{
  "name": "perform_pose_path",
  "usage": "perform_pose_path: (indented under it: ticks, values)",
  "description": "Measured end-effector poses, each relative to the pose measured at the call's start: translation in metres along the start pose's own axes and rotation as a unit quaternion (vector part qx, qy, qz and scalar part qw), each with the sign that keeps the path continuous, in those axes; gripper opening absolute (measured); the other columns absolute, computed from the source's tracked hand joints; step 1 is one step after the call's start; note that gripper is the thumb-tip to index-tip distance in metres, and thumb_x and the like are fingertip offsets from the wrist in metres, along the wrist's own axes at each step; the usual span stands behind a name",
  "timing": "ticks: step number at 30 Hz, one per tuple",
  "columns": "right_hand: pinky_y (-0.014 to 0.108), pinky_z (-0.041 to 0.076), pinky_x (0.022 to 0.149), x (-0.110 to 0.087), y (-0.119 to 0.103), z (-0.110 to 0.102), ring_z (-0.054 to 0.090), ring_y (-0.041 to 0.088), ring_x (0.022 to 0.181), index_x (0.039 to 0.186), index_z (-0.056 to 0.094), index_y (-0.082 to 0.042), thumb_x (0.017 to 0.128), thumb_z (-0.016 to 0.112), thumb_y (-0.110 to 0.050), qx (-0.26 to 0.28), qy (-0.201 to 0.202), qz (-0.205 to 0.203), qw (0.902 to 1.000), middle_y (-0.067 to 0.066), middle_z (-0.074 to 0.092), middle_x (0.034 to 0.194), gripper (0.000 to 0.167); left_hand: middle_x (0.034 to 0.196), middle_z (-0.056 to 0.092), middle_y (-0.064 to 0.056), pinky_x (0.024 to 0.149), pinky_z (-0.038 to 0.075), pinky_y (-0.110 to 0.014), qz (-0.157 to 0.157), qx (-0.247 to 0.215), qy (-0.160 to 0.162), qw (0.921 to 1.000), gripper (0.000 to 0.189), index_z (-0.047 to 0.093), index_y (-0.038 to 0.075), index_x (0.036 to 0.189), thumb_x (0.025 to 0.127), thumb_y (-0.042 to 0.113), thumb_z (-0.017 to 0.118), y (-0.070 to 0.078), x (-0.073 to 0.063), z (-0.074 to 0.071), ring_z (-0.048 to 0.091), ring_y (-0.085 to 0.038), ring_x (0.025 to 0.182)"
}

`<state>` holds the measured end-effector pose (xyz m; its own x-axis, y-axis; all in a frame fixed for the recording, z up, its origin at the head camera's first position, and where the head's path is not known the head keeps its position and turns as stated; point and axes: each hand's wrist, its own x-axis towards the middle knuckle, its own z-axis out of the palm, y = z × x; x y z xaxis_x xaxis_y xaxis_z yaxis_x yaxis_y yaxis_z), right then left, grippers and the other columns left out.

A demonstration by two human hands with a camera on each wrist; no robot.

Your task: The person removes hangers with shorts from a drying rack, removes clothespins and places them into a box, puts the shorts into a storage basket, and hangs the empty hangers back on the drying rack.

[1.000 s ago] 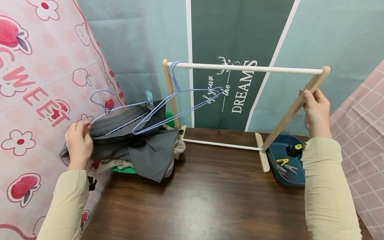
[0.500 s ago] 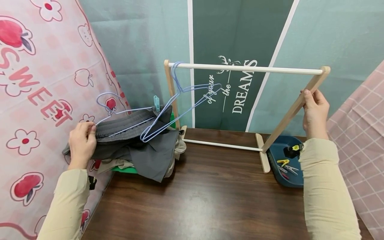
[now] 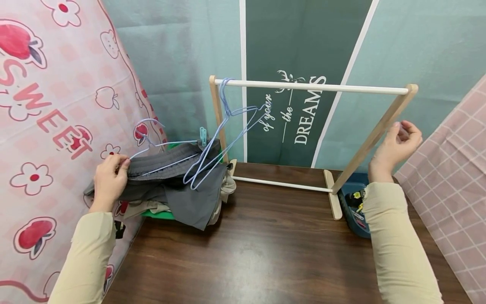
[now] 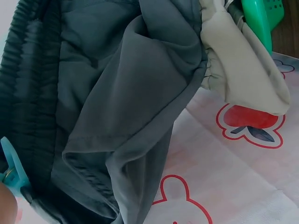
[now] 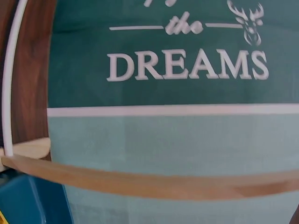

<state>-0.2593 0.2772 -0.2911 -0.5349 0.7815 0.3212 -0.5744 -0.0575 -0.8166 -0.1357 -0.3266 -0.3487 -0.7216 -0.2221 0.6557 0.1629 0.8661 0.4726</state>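
Observation:
My left hand (image 3: 108,179) pinches one end of the waistband of grey trousers (image 3: 193,198) that hang on a blue wire hanger (image 3: 176,142). A light-blue clothes peg (image 3: 203,136) clips the far end of the waistband. In the left wrist view, another peg (image 4: 15,170) shows at the waistband beside a fingertip. Above the trousers, blue wire hangers (image 3: 229,113) dangle from the left end of the drying rack's white top bar (image 3: 315,87). My right hand (image 3: 396,145) is beside the rack's right wooden upright (image 3: 373,137), fingers loosely bent, holding nothing.
Under the trousers sits a green basket (image 3: 161,215) with beige clothing (image 3: 228,185). Beyond the rack's right foot (image 3: 333,202), a dark blue tray (image 3: 357,230) with several pegs is partly covered by my right sleeve. Brown tabletop (image 3: 265,253) spreads in front.
My right hand has let go of the upright and turned away from it. My left hand has shifted slightly right and down with the trousers and hanger. The hanging hangers have swung round.

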Motion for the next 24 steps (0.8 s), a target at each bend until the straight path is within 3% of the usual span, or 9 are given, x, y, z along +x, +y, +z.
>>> perform_pose_path:
  ticks: [9,12,14,18,21,24]
  values:
    - [0.020,0.039,0.077,-0.040,0.016,0.014,0.049,0.003,0.081,0.095,0.059,-0.014,0.094,0.055,-0.008,-0.047,-0.060,-0.028,0.9967,-0.006,0.048,0.095,0.008,0.087,0.059,-0.021,0.074,0.038,-0.055,0.093,0.034,-0.003,0.9951,0.017,0.068,0.002,0.104,0.091,-0.001,0.056,0.002,-0.002,0.012,0.054,-0.046,0.077]
    - [0.018,0.039,0.076,-0.058,0.020,0.019,0.049,0.001,0.081,0.093,0.061,-0.017,0.093,0.056,-0.008,-0.073,-0.114,-0.028,0.9904,-0.011,0.051,0.091,0.010,0.085,0.059,-0.021,0.074,0.038,-0.056,0.104,0.039,0.007,0.9937,0.015,0.068,0.001,0.101,0.090,-0.002,0.057,0.003,-0.002,0.015,0.055,-0.047,0.077]
    - [0.016,0.040,0.074,-0.071,0.021,0.024,0.049,-0.001,0.078,0.093,0.063,-0.014,0.093,0.056,-0.007,-0.097,-0.169,-0.018,0.9807,-0.014,0.053,0.087,0.011,0.086,0.060,-0.022,0.075,0.038,-0.057,0.102,0.041,0.011,0.9939,0.015,0.067,0.001,0.101,0.090,-0.002,0.057,0.003,-0.002,0.016,0.054,-0.048,0.077]
    - [0.013,0.041,0.070,-0.095,0.029,0.036,0.050,-0.005,0.074,0.103,0.065,0.006,0.093,0.056,-0.007,-0.166,-0.296,0.012,0.9407,-0.013,0.058,0.086,0.018,0.087,0.059,-0.022,0.078,0.037,-0.057,0.093,0.041,0.009,0.9948,0.015,0.066,0.000,0.101,0.091,-0.002,0.056,0.002,-0.003,0.016,0.052,-0.049,0.078]
    - [0.012,0.040,0.071,-0.111,0.051,0.048,0.050,-0.005,0.078,0.112,0.064,0.007,0.094,0.057,-0.012,-0.220,-0.385,0.021,0.8961,-0.001,0.065,0.094,0.027,0.087,0.059,-0.023,0.079,0.036,-0.057,0.091,0.039,0.004,0.9951,0.015,0.065,-0.001,0.101,0.091,-0.003,0.055,0.001,-0.004,0.016,0.052,-0.049,0.079]
    - [0.018,0.043,0.077,-0.128,0.075,0.061,0.056,0.005,0.086,0.113,0.066,0.001,0.094,0.058,-0.016,-0.261,-0.458,0.021,0.8493,0.013,0.068,0.103,0.027,0.089,0.059,-0.024,0.083,0.036,-0.057,0.088,0.041,-0.006,0.9953,0.015,0.064,-0.002,0.101,0.091,-0.004,0.054,0.001,-0.006,0.017,0.052,-0.048,0.082]
